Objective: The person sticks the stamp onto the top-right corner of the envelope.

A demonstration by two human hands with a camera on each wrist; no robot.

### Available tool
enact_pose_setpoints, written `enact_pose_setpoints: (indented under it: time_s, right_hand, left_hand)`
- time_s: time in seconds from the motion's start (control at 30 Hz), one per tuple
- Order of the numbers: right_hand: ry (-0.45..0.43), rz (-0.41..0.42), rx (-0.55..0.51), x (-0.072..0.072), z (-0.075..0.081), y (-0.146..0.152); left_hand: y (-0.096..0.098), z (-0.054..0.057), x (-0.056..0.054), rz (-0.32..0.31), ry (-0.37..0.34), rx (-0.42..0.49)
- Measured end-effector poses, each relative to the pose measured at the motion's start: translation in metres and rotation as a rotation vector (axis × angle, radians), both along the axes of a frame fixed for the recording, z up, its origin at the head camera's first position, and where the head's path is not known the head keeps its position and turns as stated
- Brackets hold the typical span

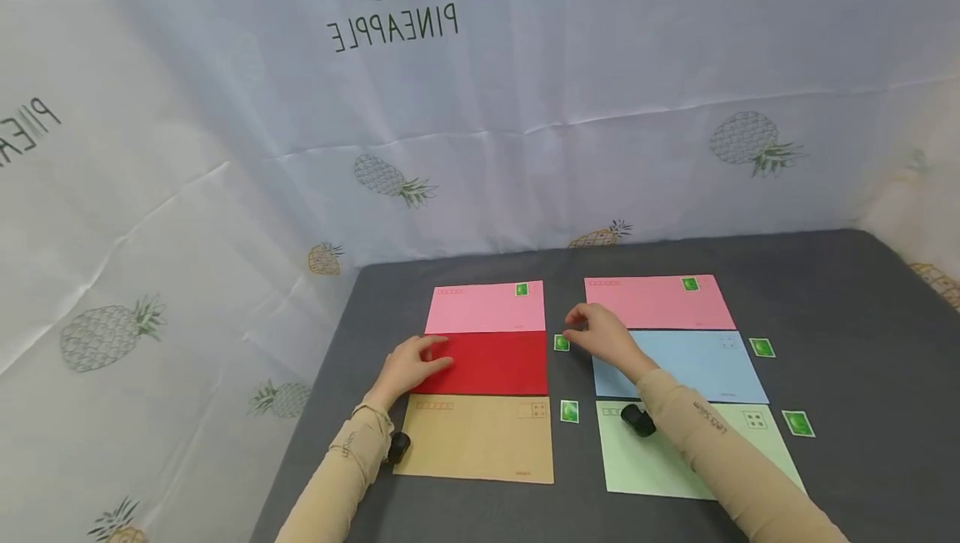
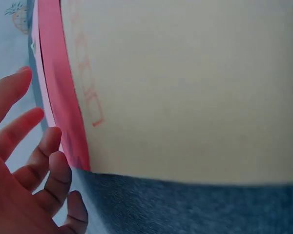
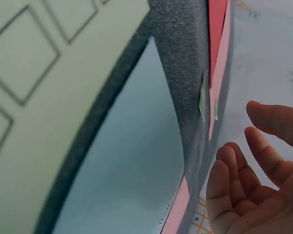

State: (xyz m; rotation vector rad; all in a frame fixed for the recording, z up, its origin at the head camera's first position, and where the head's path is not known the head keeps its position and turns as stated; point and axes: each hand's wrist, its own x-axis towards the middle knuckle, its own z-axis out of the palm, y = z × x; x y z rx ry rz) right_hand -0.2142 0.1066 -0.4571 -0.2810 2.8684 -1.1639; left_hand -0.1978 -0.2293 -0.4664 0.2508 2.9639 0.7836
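My left hand (image 1: 408, 369) hovers at the left edge of a red envelope (image 1: 495, 364), its fingers loosely bent and holding nothing. In the left wrist view those fingers (image 2: 51, 183) are spread beside the tan envelope (image 2: 185, 97). My right hand (image 1: 606, 341) reaches over the left end of a blue envelope (image 1: 678, 359), fingertips right by a small green stamp (image 1: 562, 344) in the gap between the two columns. Seen from the right wrist, thumb and fingers (image 3: 219, 183) stand apart with nothing between them.
Pink envelopes (image 1: 483, 309) (image 1: 660, 305), each with a green stamp at its upper right, lie at the back. A light green envelope (image 1: 675, 464) is at the front right. Loose stamps (image 1: 569, 411) (image 1: 762, 348) (image 1: 798, 424) lie on the grey table (image 1: 862, 318). Pineapple-print curtains (image 1: 525, 176) surround it.
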Motion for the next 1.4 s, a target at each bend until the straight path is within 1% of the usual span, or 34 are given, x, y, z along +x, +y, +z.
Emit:
enact_pose_setpoints:
  time_s: [0.17, 0.33, 0.47, 0.57, 0.8, 1.03, 1.27, 1.4]
  right_hand:
    - [-0.033, 0.031, 0.022, -0.006, -0.009, -0.001]
    - [-0.061, 0.038, 0.028, -0.010, -0.018, -0.003]
    - [-0.055, 0.022, 0.035, -0.011, -0.020, -0.004]
    - [-0.051, 0.026, 0.055, -0.010, -0.019, -0.005]
    - [-0.055, 0.022, 0.071, -0.009, -0.019, -0.006]
    - [-0.080, 0.020, 0.064, -0.010, -0.019, -0.008]
    - [-0.109, -0.008, 0.046, -0.009, -0.017, -0.009]
    - [-0.121, -0.013, 0.033, -0.009, -0.017, -0.009]
  left_hand:
    - [-0.004, -0.003, -0.001, 0.025, -0.050, -0.017]
    - [-0.003, 0.000, -0.005, 0.027, -0.111, -0.024]
    - [-0.001, 0.003, -0.007, 0.032, -0.137, -0.033]
    - [0.000, 0.004, -0.008, 0.041, -0.148, -0.043]
    - [0.000, 0.005, -0.008, 0.037, -0.152, -0.048]
    - [-0.004, 0.004, -0.005, 0.039, -0.150, -0.036]
    - [-0.008, 0.004, -0.004, 0.030, -0.102, -0.034]
    - [-0.009, 0.003, -0.001, 0.034, -0.097, -0.035]
